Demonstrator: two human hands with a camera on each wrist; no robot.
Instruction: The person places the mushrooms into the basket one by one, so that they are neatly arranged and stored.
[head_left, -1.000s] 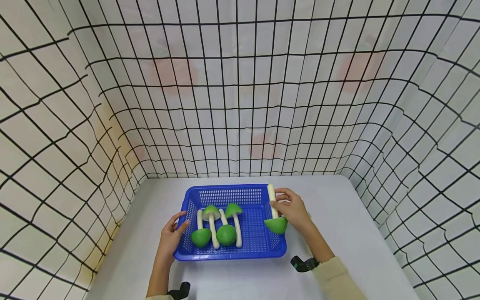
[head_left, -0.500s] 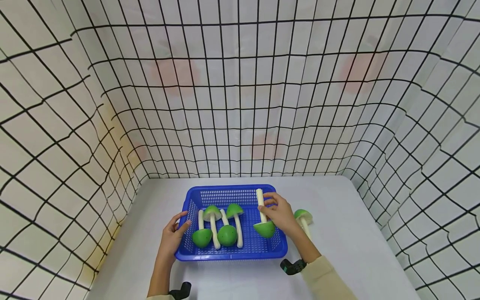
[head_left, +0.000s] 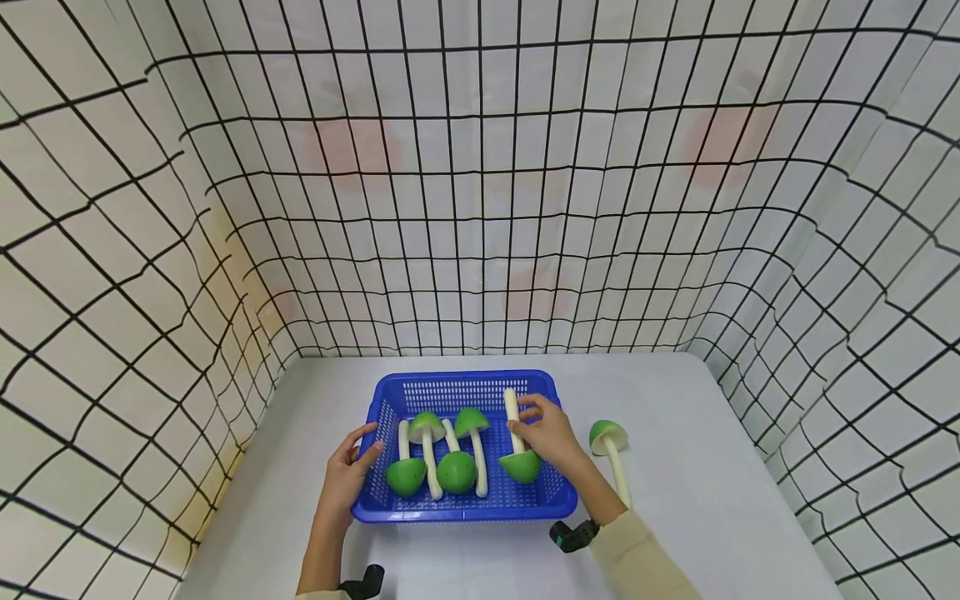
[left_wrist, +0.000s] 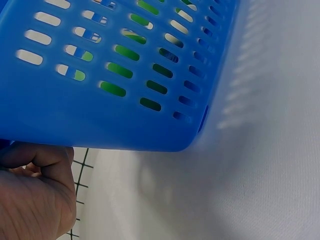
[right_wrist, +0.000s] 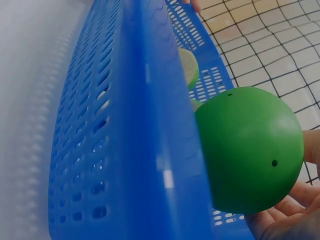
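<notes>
My right hand (head_left: 549, 432) pinches the white stem of a green-capped toy mushroom (head_left: 521, 467) over the right part of a blue plastic basket (head_left: 465, 515). The cap points toward me and the stem points away. In the right wrist view this mushroom's round cap (right_wrist: 250, 150) shows small dark holes, just beyond the basket wall (right_wrist: 165, 165). At the basket's left side, my left hand (head_left: 347, 475) grips the rim. Several similar mushrooms (head_left: 456, 472) lie side by side in the basket's left half, caps facing alternate ways.
Another green-capped mushroom (head_left: 608, 436) lies on the white table (head_left: 697, 500), right of the basket, its stem partly behind my right forearm. White walls with a black grid (head_left: 465, 208) enclose the table at the back and sides.
My right hand has carried the mushroom left from the basket's right edge and lowered it inside. The loose mushroom on the table has come into view. My left hand has stayed on the rim.
</notes>
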